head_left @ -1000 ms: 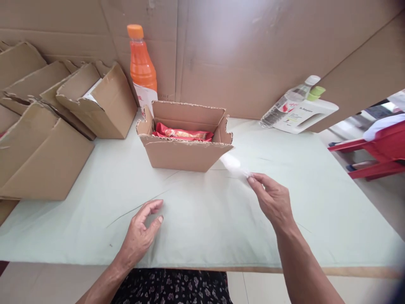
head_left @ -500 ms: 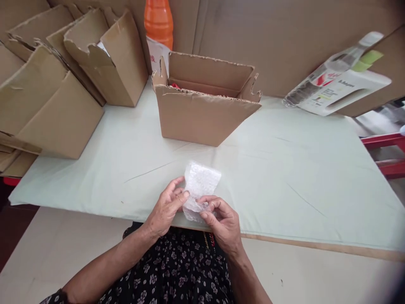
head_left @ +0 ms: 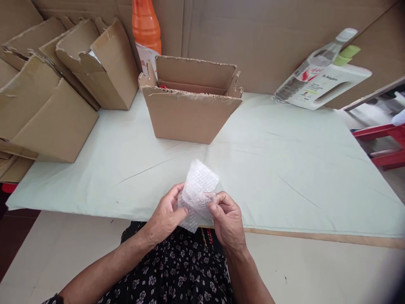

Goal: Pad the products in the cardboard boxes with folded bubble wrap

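Holding a small piece of bubble wrap [head_left: 198,192] between both hands, I have it just above the near edge of the table [head_left: 284,169], well in front of the open cardboard box [head_left: 190,114]. My left hand [head_left: 166,215] pinches its left edge with thumb and fingertips closed on the plastic; my right hand [head_left: 228,219] grips the right edge the same way, fingers curled in tight. The wrap stands up between them, its upper part folded or curling back toward the box.

As far as I can judge, the box is already set up with its flaps open, and a sliver of red shows just inside its far left corner, so something seems to be packed in there. The wrap is not yet in the box.

Left of the box sit several more cardboard boxes [head_left: 63,101], stacked and leaning. Behind the box stands an orange bottle [head_left: 146,29]. Right of the box, against the cardboard wall, a clear bottle [head_left: 308,69] and a white jug [head_left: 329,86] lean together.
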A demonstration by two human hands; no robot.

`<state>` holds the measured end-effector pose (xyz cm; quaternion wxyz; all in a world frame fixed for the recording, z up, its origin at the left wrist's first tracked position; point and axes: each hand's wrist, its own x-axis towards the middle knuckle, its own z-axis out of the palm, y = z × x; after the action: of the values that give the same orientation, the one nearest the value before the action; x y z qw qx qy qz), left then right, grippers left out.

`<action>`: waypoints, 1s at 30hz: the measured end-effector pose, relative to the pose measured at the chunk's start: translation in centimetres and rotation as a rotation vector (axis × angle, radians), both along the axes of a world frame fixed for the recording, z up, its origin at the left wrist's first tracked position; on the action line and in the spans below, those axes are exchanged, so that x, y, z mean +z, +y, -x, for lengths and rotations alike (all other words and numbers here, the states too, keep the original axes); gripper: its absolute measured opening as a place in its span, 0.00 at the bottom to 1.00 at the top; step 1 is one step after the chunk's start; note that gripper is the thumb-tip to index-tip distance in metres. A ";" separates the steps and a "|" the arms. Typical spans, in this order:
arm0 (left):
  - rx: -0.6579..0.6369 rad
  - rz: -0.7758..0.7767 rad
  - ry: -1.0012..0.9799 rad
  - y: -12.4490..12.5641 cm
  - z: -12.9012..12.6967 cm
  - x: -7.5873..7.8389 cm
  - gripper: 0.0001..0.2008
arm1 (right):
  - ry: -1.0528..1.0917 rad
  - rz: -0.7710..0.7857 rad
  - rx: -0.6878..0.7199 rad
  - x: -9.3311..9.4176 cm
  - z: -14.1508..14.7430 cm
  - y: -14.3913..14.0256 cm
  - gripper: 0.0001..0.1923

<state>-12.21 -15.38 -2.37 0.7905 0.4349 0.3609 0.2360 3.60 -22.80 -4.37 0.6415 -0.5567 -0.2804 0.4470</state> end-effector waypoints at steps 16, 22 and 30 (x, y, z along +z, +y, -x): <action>-0.017 -0.159 0.385 -0.1 9.6 0.2 0.34 | -1.048 -0.165 -0.183 4.7 -8.6 9.4 0.13; 0.096 -0.150 0.417 -2.7 12.1 -1.3 0.37 | -1.458 -0.192 0.035 3.7 -6.0 13.3 0.14; -0.087 -0.198 0.359 -1.5 12.1 -0.3 0.14 | -1.553 -0.217 0.569 -0.6 -2.0 8.8 0.14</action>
<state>-24.27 -16.87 -2.65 0.6763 0.5607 0.4519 0.1547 5.61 -14.03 -4.95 0.1785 -0.5496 -0.8145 0.0515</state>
